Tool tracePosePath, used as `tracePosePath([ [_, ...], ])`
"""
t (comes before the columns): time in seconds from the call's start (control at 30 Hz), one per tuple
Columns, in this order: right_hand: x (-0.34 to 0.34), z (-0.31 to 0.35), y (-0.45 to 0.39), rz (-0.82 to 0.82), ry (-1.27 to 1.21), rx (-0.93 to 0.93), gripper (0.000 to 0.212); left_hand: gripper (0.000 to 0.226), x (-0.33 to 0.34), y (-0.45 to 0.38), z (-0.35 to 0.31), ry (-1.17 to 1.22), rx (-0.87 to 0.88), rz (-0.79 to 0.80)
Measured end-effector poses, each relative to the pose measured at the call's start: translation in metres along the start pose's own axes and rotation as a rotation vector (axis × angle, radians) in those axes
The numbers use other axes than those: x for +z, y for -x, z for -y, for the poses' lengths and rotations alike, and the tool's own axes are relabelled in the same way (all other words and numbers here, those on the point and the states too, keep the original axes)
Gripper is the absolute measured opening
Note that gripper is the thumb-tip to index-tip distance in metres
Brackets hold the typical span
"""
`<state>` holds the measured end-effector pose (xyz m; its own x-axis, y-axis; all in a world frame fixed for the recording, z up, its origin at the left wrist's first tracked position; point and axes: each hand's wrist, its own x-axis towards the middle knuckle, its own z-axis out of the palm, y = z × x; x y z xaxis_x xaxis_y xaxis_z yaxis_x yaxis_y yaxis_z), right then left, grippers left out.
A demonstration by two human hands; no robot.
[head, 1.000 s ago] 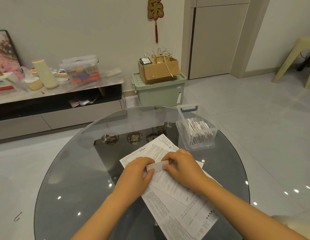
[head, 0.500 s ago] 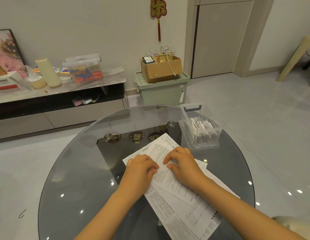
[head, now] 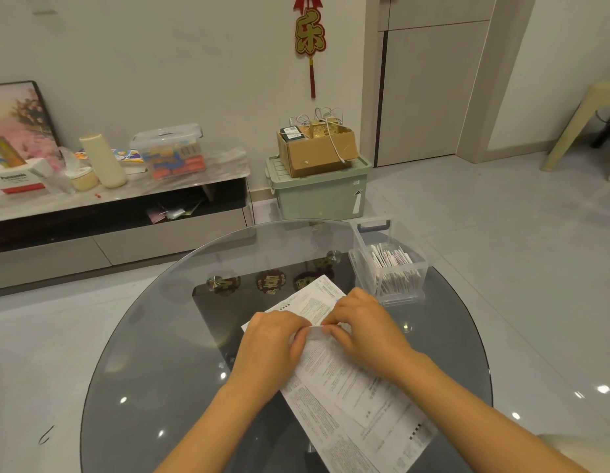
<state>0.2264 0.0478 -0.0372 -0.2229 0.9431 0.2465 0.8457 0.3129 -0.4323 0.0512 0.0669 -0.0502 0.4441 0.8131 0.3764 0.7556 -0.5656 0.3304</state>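
Fingers [head: 331, 328] pinch folded slip [head: 315, 333] over sheets [head: 351, 390] — clear box [head: 400, 288] close right.

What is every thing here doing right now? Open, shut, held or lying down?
small paper: pinched between both hands
left hand: pinches the small paper
right hand: pinches the small paper
printed sheets: flat on the glass table
clear bin: open, holding white packets
green box: lid on
cardboard box: open, atop the green box

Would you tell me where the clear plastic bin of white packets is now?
In the head view the clear plastic bin stands at the far right of the glass table, just beyond the right hand and the printed sheets.
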Motion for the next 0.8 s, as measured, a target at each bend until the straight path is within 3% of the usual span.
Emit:
tracePosePath([
  [0.17,-0.025,-0.001,0.004,-0.084,-0.044,0.023,0.019,0.012,-0.012,-0.011,-0.020,0.276,-0.167,-0.086],
  [0.43,-0.065,-0.014,0.009,-0.113,-0.020,0.084,0.013,0.020,-0.022,-0.054,-0.044,0.429,-0.130,-0.013],
  [0.63,-0.088,-0.029,0.007,-0.258,-0.156,0.193,0.013,0.013,-0.019,-0.101,-0.060,0.525,-0.043,-0.005],
  [0.8,-0.097,-0.051,-0.003,-0.526,-0.134,0.340,0.016,0.020,-0.003,-0.134,-0.069,0.497,-0.020,0.032],
])
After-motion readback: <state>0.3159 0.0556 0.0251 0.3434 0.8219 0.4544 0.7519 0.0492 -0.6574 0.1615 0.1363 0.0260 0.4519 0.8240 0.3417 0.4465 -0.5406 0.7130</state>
